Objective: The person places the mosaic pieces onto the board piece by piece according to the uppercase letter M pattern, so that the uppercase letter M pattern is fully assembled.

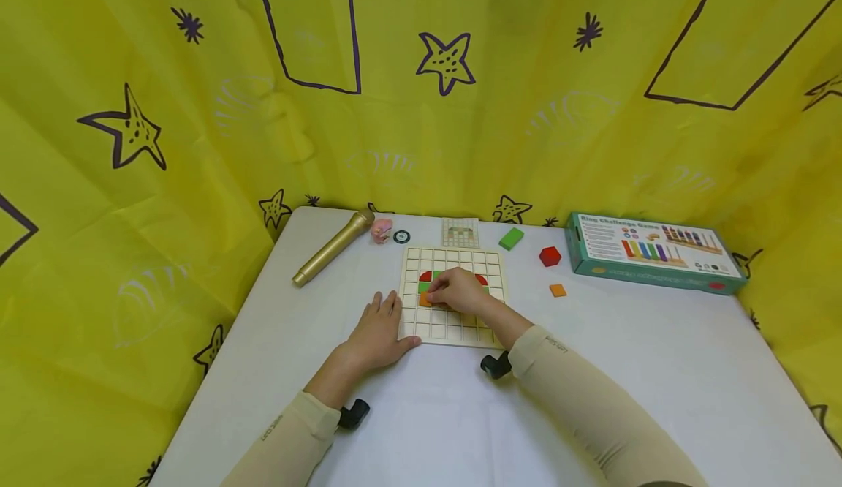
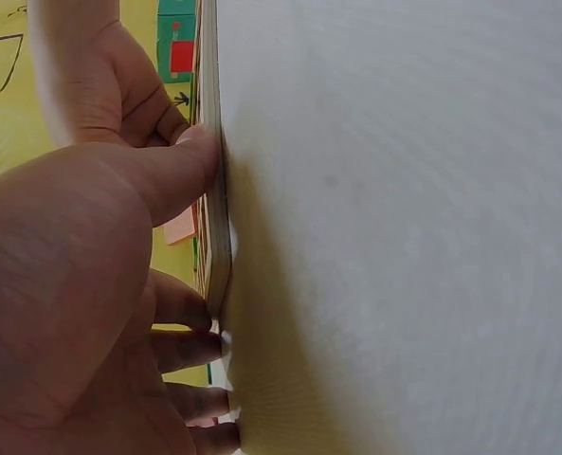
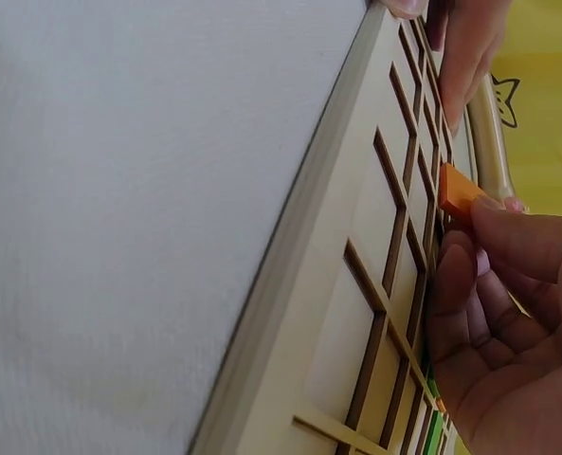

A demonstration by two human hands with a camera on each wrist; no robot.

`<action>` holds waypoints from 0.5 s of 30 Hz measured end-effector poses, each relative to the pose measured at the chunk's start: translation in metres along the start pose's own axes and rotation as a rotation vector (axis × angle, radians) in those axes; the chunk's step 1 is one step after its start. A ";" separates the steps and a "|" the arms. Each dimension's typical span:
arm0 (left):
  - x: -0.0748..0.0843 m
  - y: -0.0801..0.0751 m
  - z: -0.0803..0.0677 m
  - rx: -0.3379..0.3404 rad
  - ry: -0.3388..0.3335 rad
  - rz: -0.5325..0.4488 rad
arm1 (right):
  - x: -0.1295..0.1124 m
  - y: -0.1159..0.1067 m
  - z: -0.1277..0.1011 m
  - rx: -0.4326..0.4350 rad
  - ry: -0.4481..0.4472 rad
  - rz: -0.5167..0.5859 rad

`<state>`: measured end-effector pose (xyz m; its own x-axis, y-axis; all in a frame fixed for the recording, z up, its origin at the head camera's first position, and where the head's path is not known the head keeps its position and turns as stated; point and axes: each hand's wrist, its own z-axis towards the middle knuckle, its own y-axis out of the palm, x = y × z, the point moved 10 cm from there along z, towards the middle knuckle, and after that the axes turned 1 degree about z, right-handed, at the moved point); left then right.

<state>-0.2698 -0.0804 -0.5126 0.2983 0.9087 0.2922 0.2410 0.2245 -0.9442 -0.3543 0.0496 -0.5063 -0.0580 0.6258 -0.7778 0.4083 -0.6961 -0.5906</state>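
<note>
A pale wooden grid board (image 1: 460, 330) lies on the white table, holding red and green pieces (image 1: 426, 277). My right hand (image 1: 454, 291) pinches an orange square tile (image 1: 425, 300) over the board's left cells; the right wrist view shows that tile (image 3: 459, 192) held by fingertips (image 3: 508, 237) just above the grid (image 3: 356, 246). My left hand (image 1: 378, 330) lies flat on the table with straight fingers, pressing against the board's left edge (image 2: 214, 190); its thumb (image 2: 167, 175) touches the board's side.
A gold microphone (image 1: 332, 247), a pink toy (image 1: 381, 229) and a black ring (image 1: 401, 236) lie at the back left. A pattern card (image 1: 460, 232), green block (image 1: 510, 238), red block (image 1: 550, 256), orange tile (image 1: 558, 290) and teal game box (image 1: 654, 251) lie at the back right.
</note>
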 end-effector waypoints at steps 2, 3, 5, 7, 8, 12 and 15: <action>0.001 0.000 0.000 0.001 0.002 0.001 | -0.001 0.001 0.001 0.007 -0.008 -0.035; 0.001 0.000 0.000 0.000 0.004 0.000 | -0.001 0.001 0.001 0.011 -0.013 -0.053; 0.001 -0.001 -0.001 0.003 0.008 0.004 | -0.003 0.002 0.002 0.012 -0.025 -0.075; 0.001 0.000 0.000 0.007 0.012 0.010 | -0.005 0.004 0.002 0.012 -0.042 -0.098; 0.001 0.000 0.000 0.009 0.013 0.011 | -0.006 0.004 0.002 0.012 -0.048 -0.101; 0.000 0.000 0.000 0.015 0.012 0.013 | -0.007 0.007 0.002 0.010 -0.067 -0.115; 0.000 0.000 0.000 0.016 0.013 0.015 | -0.007 0.008 0.001 0.008 -0.066 -0.113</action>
<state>-0.2699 -0.0800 -0.5127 0.3140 0.9073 0.2798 0.2217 0.2165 -0.9508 -0.3511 0.0395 -0.5061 -0.1628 0.6759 -0.7188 0.3885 -0.6257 -0.6764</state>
